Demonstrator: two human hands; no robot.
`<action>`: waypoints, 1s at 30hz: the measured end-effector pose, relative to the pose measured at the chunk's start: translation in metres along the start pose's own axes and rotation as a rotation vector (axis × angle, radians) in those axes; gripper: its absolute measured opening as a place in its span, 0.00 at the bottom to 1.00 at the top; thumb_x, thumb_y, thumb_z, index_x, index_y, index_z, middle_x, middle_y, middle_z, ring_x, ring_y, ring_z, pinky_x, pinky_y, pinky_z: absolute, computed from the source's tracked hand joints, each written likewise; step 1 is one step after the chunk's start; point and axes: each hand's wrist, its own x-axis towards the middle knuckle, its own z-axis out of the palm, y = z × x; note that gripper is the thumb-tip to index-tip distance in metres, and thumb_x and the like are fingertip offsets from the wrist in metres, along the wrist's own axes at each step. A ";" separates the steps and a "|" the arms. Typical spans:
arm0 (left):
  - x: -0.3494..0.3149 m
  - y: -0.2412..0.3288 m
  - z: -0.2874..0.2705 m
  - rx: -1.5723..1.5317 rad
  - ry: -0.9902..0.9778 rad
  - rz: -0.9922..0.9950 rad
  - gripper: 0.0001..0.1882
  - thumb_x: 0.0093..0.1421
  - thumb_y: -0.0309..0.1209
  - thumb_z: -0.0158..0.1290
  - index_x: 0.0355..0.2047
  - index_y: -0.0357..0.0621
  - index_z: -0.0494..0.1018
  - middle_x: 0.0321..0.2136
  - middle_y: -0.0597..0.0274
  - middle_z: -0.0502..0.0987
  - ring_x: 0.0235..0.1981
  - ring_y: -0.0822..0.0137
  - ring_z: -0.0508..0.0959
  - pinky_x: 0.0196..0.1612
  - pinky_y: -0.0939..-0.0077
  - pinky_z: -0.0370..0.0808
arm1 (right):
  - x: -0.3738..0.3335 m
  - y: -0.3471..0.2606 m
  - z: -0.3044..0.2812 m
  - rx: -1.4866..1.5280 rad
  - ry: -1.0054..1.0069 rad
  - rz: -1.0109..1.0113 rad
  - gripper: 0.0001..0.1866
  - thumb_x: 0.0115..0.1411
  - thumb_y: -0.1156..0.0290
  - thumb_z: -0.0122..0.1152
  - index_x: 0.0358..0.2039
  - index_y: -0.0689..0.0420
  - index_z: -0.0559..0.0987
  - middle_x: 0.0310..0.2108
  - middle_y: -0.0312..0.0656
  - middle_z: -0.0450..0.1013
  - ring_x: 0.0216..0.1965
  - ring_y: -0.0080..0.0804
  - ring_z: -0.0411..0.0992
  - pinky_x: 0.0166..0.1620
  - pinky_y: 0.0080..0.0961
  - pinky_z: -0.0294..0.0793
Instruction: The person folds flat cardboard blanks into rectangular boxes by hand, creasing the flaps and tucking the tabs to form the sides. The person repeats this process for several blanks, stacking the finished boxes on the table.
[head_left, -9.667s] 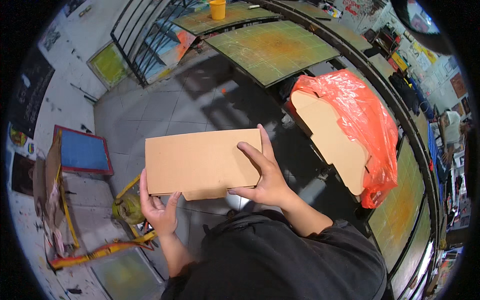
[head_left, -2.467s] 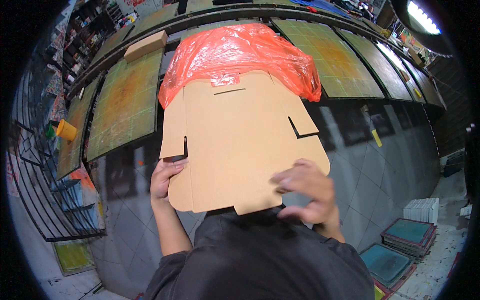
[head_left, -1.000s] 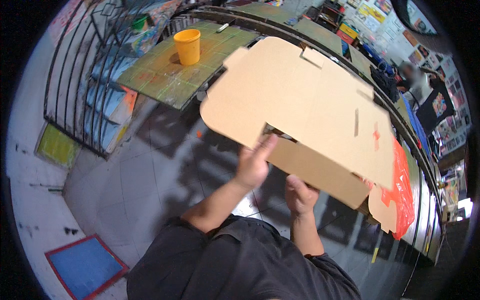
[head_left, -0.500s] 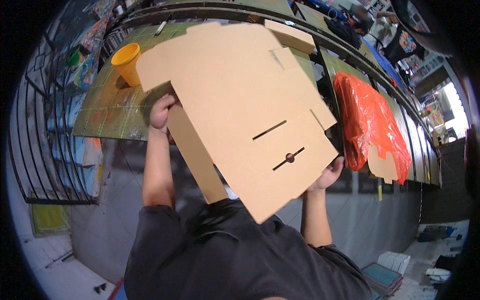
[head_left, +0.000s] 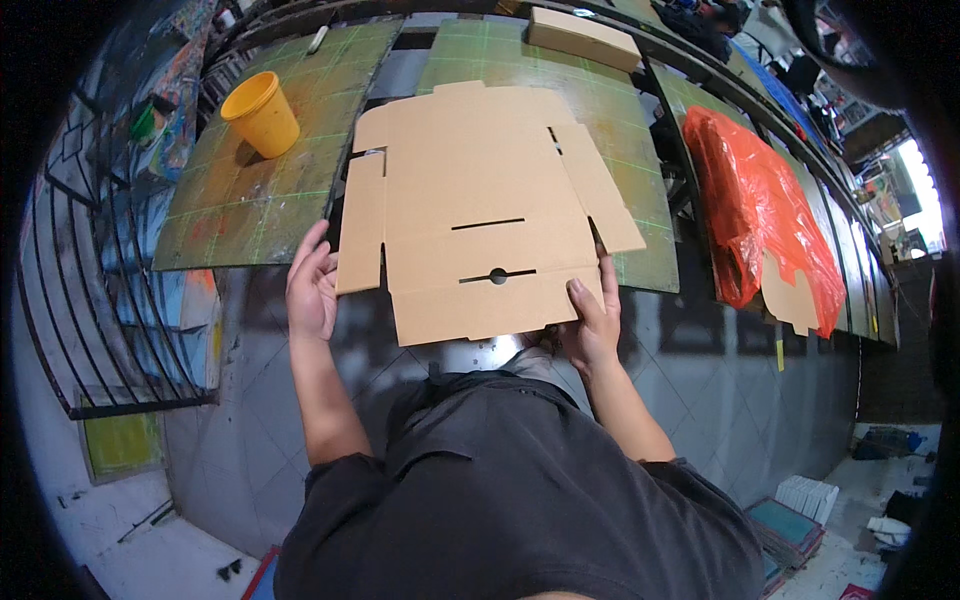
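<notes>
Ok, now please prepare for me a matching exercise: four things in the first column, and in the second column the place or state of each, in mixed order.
Things:
1. Yellow bucket
2. Red plastic bag
3. Unfolded cardboard sheet
4. Long closed cardboard box

Places and states:
A. Gripped near one corner by the right hand
B. At the far side of the middle green table
C. Standing on the left green table
D. With a piece of cardboard sticking out

Right pairs: 1-C, 2-D, 3-A, 4-B
</notes>
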 end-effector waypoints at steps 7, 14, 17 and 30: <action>-0.029 -0.021 -0.021 0.301 -0.115 0.320 0.23 0.48 0.14 0.42 0.48 0.27 0.65 0.45 0.49 0.71 0.47 0.62 0.72 0.51 0.75 0.66 | -0.012 0.001 -0.038 -0.064 -0.427 -0.017 0.43 0.39 0.74 0.55 0.59 0.66 0.52 0.57 0.48 0.56 0.58 0.36 0.55 0.58 0.28 0.54; -0.013 -0.027 -0.011 0.448 0.075 0.404 0.09 0.54 0.20 0.53 0.37 0.34 0.72 0.37 0.59 0.74 0.38 0.72 0.74 0.41 0.81 0.72 | -0.013 -0.007 -0.038 -0.665 -0.094 -0.116 0.22 0.42 0.81 0.60 0.42 0.61 0.73 0.35 0.40 0.70 0.36 0.29 0.69 0.39 0.21 0.68; -0.009 -0.022 -0.007 0.750 0.087 0.542 0.08 0.55 0.23 0.52 0.37 0.38 0.73 0.37 0.57 0.74 0.39 0.71 0.74 0.41 0.81 0.70 | -0.011 -0.018 -0.031 -1.217 -0.110 -0.652 0.15 0.41 0.78 0.64 0.34 0.58 0.77 0.25 0.38 0.68 0.28 0.29 0.67 0.33 0.21 0.68; 0.015 -0.014 0.047 1.137 0.127 0.858 0.13 0.41 0.31 0.62 0.29 0.44 0.77 0.38 0.54 0.75 0.37 0.57 0.75 0.43 0.69 0.70 | -0.007 -0.024 -0.044 -1.046 -0.352 -0.640 0.19 0.38 0.86 0.47 0.32 0.58 0.79 0.41 0.46 0.68 0.42 0.39 0.70 0.47 0.28 0.68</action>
